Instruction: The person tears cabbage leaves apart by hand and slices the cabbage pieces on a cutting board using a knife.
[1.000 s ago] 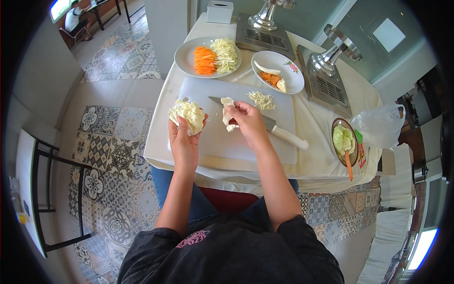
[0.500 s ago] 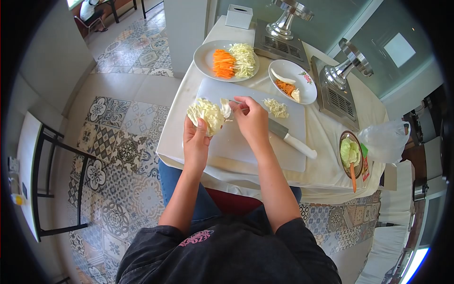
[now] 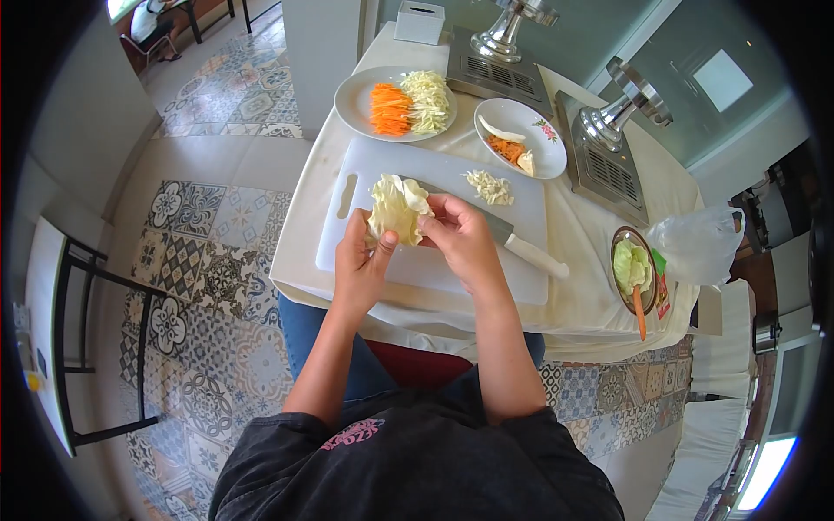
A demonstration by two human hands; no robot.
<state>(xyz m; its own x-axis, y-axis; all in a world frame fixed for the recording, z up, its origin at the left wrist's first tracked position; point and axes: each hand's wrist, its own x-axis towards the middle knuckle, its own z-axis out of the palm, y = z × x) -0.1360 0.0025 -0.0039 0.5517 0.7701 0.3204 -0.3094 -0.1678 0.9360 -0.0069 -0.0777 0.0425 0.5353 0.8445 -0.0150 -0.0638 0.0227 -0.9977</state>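
Observation:
Both hands hold a pale yellow-green piece of cabbage (image 3: 396, 210) above the white cutting board (image 3: 511, 276). My left hand (image 3: 358, 260) grips it from the left with the thumb in front. On the right edge of the leaves, my right hand (image 3: 462, 239) pinches with thumb and fingers. Behind the hands a knife (image 3: 537, 256) with a white handle lies on the board, its blade partly hidden by the right hand. A small heap of chopped white pieces (image 3: 489, 187) sits on the board's far right part.
A plate (image 3: 352, 102) of carrot strips and shredded cabbage stands behind the board. Beside it is a bowl (image 3: 547, 154) with scraps. Two metal stands (image 3: 599, 130) line the back. At right are a brown-rimmed bowl (image 3: 619, 295) with leaves and a carrot, and a plastic bag (image 3: 695, 247).
The cabbage has turned, showing broader leaves, and the right hand has closed in on its right edge. The view has shifted slightly, so the table appears further left.

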